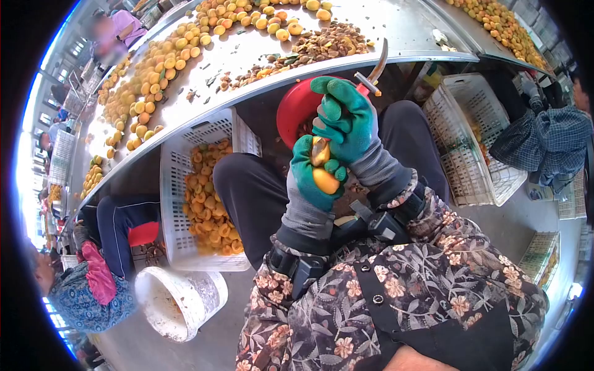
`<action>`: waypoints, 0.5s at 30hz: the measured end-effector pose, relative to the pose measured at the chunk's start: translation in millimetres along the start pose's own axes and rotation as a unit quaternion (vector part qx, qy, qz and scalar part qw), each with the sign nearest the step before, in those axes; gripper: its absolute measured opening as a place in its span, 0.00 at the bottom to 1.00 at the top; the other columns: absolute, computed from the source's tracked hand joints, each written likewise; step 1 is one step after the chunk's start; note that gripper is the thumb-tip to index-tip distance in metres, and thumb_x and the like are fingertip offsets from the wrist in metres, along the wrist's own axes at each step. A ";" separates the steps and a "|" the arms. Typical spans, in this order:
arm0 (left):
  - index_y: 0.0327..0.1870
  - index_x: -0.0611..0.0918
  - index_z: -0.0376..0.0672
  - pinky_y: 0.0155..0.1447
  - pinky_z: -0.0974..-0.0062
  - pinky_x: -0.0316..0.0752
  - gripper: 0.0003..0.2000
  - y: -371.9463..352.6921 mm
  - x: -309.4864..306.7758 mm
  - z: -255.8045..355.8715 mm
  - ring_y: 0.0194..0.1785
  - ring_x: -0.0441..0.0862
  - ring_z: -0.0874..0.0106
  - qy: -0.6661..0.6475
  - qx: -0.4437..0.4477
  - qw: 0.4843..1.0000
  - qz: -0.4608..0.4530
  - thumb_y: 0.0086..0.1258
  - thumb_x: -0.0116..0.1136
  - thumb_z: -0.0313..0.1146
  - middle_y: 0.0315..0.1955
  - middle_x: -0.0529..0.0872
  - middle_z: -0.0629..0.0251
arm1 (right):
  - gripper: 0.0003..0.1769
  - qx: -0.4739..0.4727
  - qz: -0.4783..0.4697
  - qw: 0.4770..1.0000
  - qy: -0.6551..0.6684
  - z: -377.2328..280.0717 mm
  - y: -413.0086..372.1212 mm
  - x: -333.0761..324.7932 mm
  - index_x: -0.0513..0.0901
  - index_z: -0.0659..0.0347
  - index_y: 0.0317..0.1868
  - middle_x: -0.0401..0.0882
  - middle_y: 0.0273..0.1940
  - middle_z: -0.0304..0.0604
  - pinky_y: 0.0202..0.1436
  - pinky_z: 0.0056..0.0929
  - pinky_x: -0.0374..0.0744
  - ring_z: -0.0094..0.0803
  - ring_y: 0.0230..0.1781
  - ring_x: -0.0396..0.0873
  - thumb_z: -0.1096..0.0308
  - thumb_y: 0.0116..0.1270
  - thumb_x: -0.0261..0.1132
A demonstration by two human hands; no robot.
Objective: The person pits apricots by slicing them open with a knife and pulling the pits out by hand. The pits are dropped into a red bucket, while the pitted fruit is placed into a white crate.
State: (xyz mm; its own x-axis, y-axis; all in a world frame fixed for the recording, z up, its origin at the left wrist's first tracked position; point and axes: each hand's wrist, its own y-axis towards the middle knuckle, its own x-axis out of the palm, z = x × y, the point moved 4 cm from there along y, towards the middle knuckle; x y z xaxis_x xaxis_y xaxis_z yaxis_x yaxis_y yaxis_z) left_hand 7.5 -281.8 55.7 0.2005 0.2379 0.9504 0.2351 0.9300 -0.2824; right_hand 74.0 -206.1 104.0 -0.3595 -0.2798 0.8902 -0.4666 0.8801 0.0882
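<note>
My left hand (312, 176), in a green and grey glove, is closed around apricot pieces. A cut apricot (320, 152) shows between its fingers, with what looks like the brown pit inside. Lower in the same hand is another orange apricot piece (325, 180). My right hand (349, 120), gloved alike, grips a knife (378, 65) whose curved blade points up and away from the fruit. The right fingers are curled just above the left hand and touch or nearly touch the cut apricot. Both hands are over my lap, in front of a red bucket (289, 114).
A metal table (235, 108) ahead bears whole apricots (167, 59) and a heap of pits (328, 43). Left of my knee stands a white crate (176, 216) of apricot halves (213, 204); a white bucket (213, 297) is nearer. Another crate (455, 161) stands right. Co-workers sit on both sides.
</note>
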 end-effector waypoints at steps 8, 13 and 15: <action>0.44 0.76 0.42 0.28 0.75 0.71 0.13 2.5 20.4 9.5 0.24 0.72 0.74 0.115 0.066 0.990 0.054 0.72 0.48 0.43 0.26 0.76 0.65 | 0.15 -0.064 0.004 0.996 -0.067 -19.0 8.4 1.6 0.79 0.68 0.44 0.69 0.20 0.32 0.16 0.15 0.62 0.15 0.14 0.61 0.64 0.67 0.57; 0.52 0.74 0.39 0.34 0.75 0.77 0.19 8.6 40.9 40.7 0.32 0.79 0.71 0.293 0.188 0.934 0.075 0.72 0.47 0.46 0.37 0.81 0.59 | 0.13 -0.127 -0.002 0.909 -0.397 -55.8 6.2 16.4 0.81 0.68 0.42 0.82 0.34 0.41 0.30 0.17 0.75 0.18 0.29 0.77 0.68 0.61 0.66; 0.53 0.73 0.39 0.35 0.76 0.78 0.20 11.6 46.5 45.5 0.36 0.80 0.71 0.316 0.235 0.917 0.060 0.72 0.47 0.47 0.39 0.80 0.58 | 0.19 -0.125 -0.055 0.825 -0.548 -51.6 11.1 11.4 0.81 0.65 0.44 0.83 0.35 0.42 0.41 0.25 0.78 0.23 0.35 0.79 0.63 0.55 0.72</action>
State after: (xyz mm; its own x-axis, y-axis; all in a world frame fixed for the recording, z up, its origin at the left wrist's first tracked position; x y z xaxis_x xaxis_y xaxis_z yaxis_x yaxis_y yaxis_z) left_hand -23.6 -247.2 102.5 0.7439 0.2741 0.6094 -0.2302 0.9613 -0.1514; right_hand 106.4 -179.7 138.2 -0.9049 -0.4218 -0.0569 -0.4134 0.8390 0.3539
